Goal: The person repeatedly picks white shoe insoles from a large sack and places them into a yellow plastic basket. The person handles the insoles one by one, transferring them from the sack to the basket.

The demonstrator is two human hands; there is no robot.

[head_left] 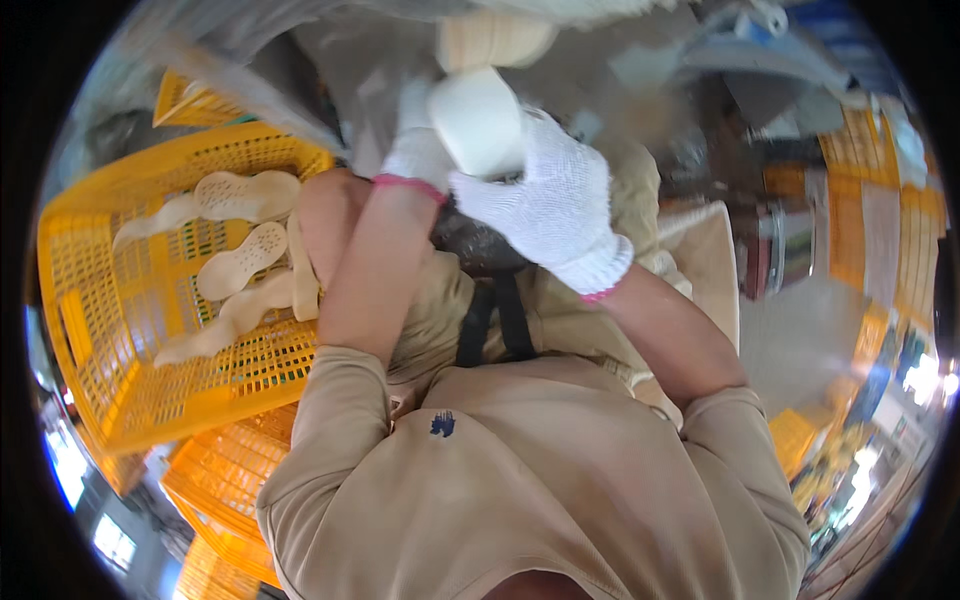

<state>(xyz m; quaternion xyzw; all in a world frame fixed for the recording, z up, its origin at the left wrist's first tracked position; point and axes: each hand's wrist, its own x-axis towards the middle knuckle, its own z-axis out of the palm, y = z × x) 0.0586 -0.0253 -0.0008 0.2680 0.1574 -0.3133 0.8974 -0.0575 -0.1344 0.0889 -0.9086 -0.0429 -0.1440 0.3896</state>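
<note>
– Workshop floor shows grey at right, orange crates stacked lower left. Room around the white piece?
– Tight. Right hand covers its right edge, left hand sits at its left. Tan rounded thing right at the upper edge; touching or not, can't tell. Lower edge faces the gap between the forearms.
– So where's it sit in the hand?
– Right hand has hold of it, thumb along the bottom. Left is blurred, fingers mostly hidden; can't tell if it grips.
– Looks?
– Plain white, rounded corners, broad face to camera, slightly tilted. Blur eats fine detail.
– Further out?
– Left: yellow basket, beige pieces lying inside, at least two perforated. Right: cream bin beside the leg.
</note>
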